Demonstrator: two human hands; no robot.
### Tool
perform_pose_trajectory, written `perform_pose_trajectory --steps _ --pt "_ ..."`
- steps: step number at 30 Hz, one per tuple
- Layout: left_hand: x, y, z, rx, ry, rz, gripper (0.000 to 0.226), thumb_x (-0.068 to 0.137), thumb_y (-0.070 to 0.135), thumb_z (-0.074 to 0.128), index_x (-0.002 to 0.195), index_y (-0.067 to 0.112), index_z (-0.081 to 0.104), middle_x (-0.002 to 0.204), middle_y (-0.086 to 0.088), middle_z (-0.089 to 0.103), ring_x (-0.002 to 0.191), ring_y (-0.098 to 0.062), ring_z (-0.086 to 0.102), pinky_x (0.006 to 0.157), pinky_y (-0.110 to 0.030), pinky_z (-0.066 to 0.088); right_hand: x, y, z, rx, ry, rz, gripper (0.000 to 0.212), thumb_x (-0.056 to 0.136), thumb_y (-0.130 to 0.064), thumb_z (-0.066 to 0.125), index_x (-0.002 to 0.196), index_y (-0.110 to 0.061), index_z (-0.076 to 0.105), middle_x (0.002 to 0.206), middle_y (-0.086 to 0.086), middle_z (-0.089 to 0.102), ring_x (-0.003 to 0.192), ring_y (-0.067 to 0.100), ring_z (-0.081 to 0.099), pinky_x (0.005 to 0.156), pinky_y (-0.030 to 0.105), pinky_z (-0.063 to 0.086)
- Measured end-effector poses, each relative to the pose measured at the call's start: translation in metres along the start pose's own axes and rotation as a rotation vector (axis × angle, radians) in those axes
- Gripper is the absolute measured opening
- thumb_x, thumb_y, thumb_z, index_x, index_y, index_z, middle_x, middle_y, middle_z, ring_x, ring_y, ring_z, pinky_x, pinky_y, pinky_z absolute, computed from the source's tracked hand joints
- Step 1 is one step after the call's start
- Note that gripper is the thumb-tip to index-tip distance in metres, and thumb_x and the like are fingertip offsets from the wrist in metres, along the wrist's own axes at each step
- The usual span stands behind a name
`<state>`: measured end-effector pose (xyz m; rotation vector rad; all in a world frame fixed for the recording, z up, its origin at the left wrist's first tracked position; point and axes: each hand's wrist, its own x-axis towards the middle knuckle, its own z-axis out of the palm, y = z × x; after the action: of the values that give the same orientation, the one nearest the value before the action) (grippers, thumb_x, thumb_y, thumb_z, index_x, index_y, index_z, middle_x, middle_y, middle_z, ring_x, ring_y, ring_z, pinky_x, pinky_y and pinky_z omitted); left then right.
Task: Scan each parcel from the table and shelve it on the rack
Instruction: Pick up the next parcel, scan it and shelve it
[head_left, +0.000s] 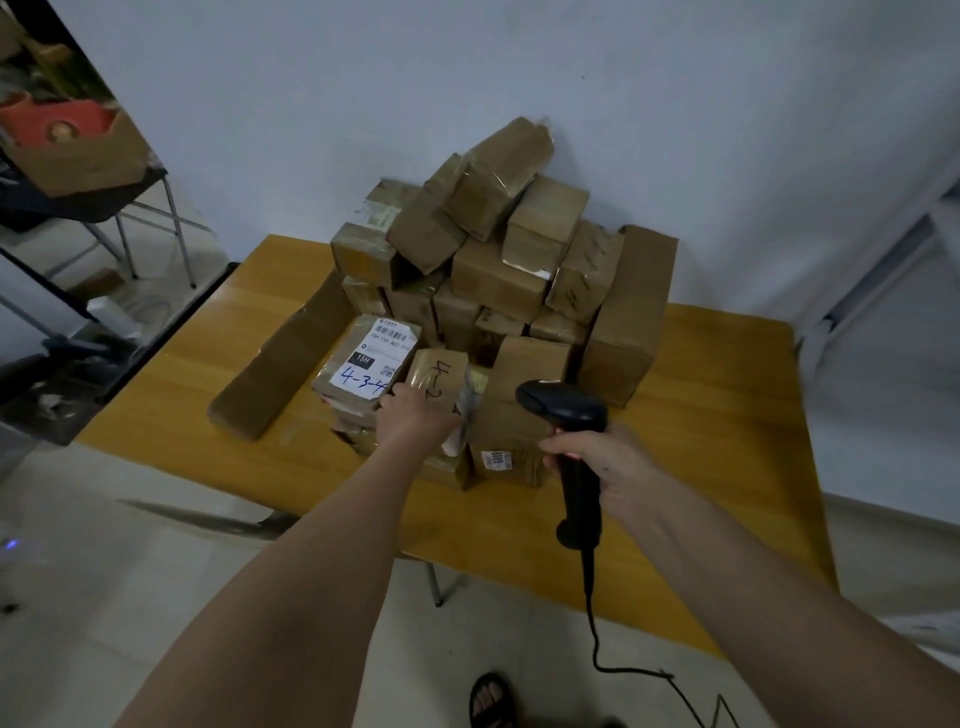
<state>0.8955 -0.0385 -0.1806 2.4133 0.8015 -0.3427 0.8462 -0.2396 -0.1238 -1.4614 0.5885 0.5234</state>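
Your right hand (597, 462) wraps around the handle of a black scanner (566, 415). Your left hand (415, 415) grips a small brown parcel (436, 374) with black writing on top. It sits at the near edge of the pile of brown boxes (493, 260) on the yellow table (727, 441).

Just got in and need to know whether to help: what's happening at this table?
A person is working through a pile of taped cardboard parcels on a yellow wooden table. The left hand grips a small parcel with handwritten numbers at the front of the pile, while the right hand holds a black corded scanner just beside it.
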Motion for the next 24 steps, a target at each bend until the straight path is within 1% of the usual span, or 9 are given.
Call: perform_pose_trajectory --steps 3,5,7,9,12,15,17,19,24 --pt "-0.002 -0.009 -0.008 -0.373 -0.080 -0.074 0.061 0.076 0.021 0.077 0.127 0.005 0.048 0.121 -0.013 0.057 0.110 -0.028 0.057 0.089 -0.040 0.054 -0.002 -0.002 0.001 0.013 -0.007 0.011 0.020 0.074 0.007 0.073 0.092 0.002 0.066 0.069 0.013 0.066 0.065 0.025 0.064 0.072 0.037 0.053" --pt "-0.010 -0.016 -0.015 -0.613 -0.150 -0.111 0.056 0.074 0.010 0.078 0.123 0.006 0.051 0.116 -0.013 0.061 0.106 -0.028 0.061 0.088 -0.041 0.056 -0.005 -0.005 0.001 0.008 -0.022 0.003 0.020 0.074 0.005 0.074 0.092 0.000 0.067 0.071 0.013 0.067 0.065 0.023 0.065 0.068 0.034 0.053" --pt "-0.019 -0.022 -0.022 -0.830 -0.209 -0.130 0.063 0.072 -0.003 0.075 0.128 0.004 0.048 0.117 -0.015 0.060 0.105 -0.030 0.062 0.090 -0.042 0.056 -0.010 -0.008 0.001 0.008 -0.041 -0.018 0.021 0.073 0.005 0.074 0.092 -0.001 0.067 0.075 0.013 0.068 0.066 0.023 0.066 0.068 0.033 0.054" --pt "-0.029 -0.025 -0.027 -1.065 -0.273 -0.138 0.069 0.071 -0.014 0.069 0.133 0.005 0.044 0.122 -0.019 0.058 0.106 -0.032 0.062 0.090 -0.043 0.055 -0.016 -0.011 0.002 0.006 -0.063 -0.041 0.021 0.072 0.004 0.075 0.092 -0.002 0.068 0.078 0.013 0.070 0.068 0.023 0.067 0.074 0.035 0.056" --pt "-0.045 -0.025 -0.032 -1.324 -0.349 -0.156 0.071 0.074 -0.023 0.060 0.137 0.006 0.043 0.125 -0.020 0.058 0.109 -0.034 0.060 0.079 -0.040 0.058 -0.027 -0.016 0.002 -0.012 -0.102 -0.068 0.021 0.073 0.002 0.075 0.092 -0.004 0.067 0.081 0.013 0.071 0.072 0.022 0.068 0.077 0.035 0.056" --pt "-0.060 -0.023 -0.031 -1.411 -0.363 -0.168 0.074 0.072 -0.024 0.060 0.138 0.007 0.045 0.126 -0.020 0.059 0.114 -0.036 0.058 0.070 -0.039 0.058 -0.039 -0.020 0.001 -0.062 -0.133 -0.117 0.021 0.075 -0.001 0.074 0.095 -0.005 0.067 0.080 0.011 0.071 0.072 0.020 0.068 0.067 0.030 0.055" --pt "-0.071 -0.022 -0.031 -1.427 -0.365 -0.189 0.078 0.067 -0.022 0.063 0.136 0.011 0.048 0.126 -0.019 0.059 0.115 -0.037 0.057 0.068 -0.042 0.059 -0.046 -0.021 -0.001 -0.101 -0.148 -0.161 0.018 0.076 -0.001 0.074 0.093 -0.005 0.067 0.077 0.010 0.070 0.071 0.019 0.067 0.066 0.030 0.054" --pt "-0.080 -0.020 -0.033 -1.434 -0.366 -0.204 0.079 0.065 -0.021 0.064 0.135 0.013 0.050 0.126 -0.019 0.058 0.114 -0.038 0.057 0.065 -0.044 0.060 -0.053 -0.022 -0.005 -0.136 -0.175 -0.213 0.015 0.077 -0.002 0.073 0.091 -0.004 0.068 0.075 0.011 0.069 0.070 0.020 0.066 0.070 0.032 0.054" --pt "-0.097 -0.014 -0.039 -1.450 -0.407 -0.177 0.082 0.063 -0.018 0.065 0.136 0.013 0.048 0.127 -0.022 0.058 0.113 -0.041 0.058 0.064 -0.045 0.060 -0.070 -0.021 -0.014 -0.218 -0.206 -0.309 0.010 0.081 -0.004 0.071 0.091 -0.002 0.068 0.081 0.016 0.066 0.078 0.024 0.063 0.082 0.040 0.052"
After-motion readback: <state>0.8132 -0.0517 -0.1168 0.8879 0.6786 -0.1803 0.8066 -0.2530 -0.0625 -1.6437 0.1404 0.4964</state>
